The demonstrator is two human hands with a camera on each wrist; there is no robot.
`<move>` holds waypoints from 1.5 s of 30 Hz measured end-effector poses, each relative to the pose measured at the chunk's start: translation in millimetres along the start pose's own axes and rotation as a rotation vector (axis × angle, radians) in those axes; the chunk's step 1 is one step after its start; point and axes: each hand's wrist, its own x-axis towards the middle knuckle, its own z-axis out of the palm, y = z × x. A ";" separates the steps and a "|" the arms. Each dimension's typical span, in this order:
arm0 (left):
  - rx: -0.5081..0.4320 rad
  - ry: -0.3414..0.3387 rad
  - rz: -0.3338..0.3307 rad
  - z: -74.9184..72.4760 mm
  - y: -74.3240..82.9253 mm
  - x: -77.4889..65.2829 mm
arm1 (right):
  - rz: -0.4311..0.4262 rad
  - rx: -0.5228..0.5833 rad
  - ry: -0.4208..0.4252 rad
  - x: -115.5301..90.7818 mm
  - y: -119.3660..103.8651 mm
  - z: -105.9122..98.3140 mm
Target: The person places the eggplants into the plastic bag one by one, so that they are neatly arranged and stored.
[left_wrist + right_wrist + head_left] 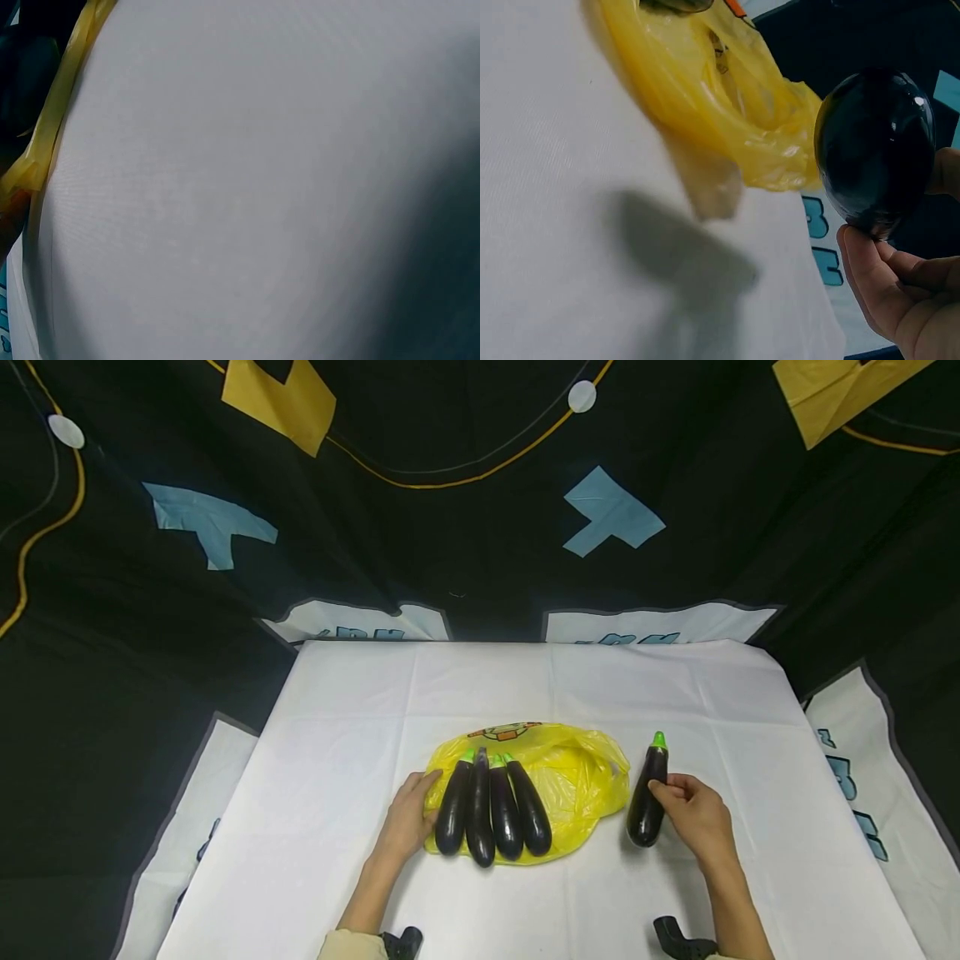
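Several dark purple eggplants (480,810) with green stem ends lie side by side on a yellow plastic bag (581,777). At the bag's left edge my left hand (405,817) holds the plastic between thumb and fingers, beside the leftmost eggplant. The left wrist view shows only a strip of the bag (56,124) and a bit of a finger. To the right of the bag, my right hand (697,814) grips a single eggplant (648,797) by its side, stem pointing away. In the right wrist view this eggplant (874,154) shows its rounded end, held between thumb and fingers.
A white cloth covers the table (352,693). Behind it hangs a dark curtain (450,552) with blue and yellow shapes. Dark wrist mounts (682,939) sit at both of my wrists.
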 end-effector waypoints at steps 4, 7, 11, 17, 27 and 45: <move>0.000 0.002 0.001 0.1 0.0 -0.1 | -0.015 -0.003 0.021 -2.4 -6.7 2.1; 0.000 0.002 0.003 0.0 0.0 -0.3 | -0.033 -0.008 0.036 -3.4 -11.3 4.3; 0.002 -0.001 0.004 -0.2 -0.5 -0.5 | -0.059 -0.011 0.037 -4.7 -17.1 6.3; 0.000 0.005 0.014 -0.1 -0.7 -0.7 | -0.098 -0.006 0.032 -6.7 -25.3 9.7; 0.002 0.010 0.011 0.0 -0.8 -1.4 | -0.151 -0.017 0.016 -10.1 -35.6 18.8; -0.009 0.003 0.002 -1.1 0.3 -1.7 | -0.191 -0.023 -0.005 -13.2 -45.3 31.7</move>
